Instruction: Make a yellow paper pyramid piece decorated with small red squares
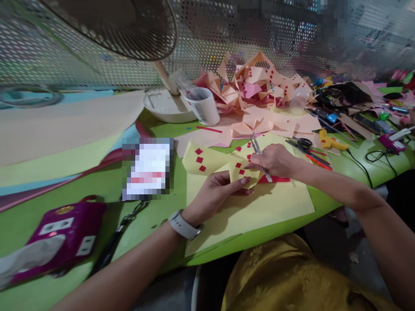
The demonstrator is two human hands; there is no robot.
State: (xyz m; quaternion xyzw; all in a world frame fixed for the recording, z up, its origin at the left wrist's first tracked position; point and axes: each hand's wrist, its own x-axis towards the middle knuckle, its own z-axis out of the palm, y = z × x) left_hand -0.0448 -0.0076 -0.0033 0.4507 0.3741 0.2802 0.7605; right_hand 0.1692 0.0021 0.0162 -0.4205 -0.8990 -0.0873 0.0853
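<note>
My left hand (223, 186), with a pale watch strap on the wrist, grips a folded piece of yellow paper (235, 172) between thumb and fingers. Small red paper squares dot this piece. Close above it, my right hand (272, 160) is closed around metal tweezers (255, 142), their length slanting across the fingers. Part of a red paper piece (279, 179) shows below the right hand. More yellow paper with red squares (201, 159) lies to the left and behind. Underneath is a large yellow sheet (259, 216).
A phone (147, 168) and a purple power strip (65, 233) lie on the green table at left. Behind are a fan (162, 106), a white cup (204, 106) and a heap of peach folded paper (259, 82). Scissors (303, 142) and a yellow glue gun (330, 140) are at right.
</note>
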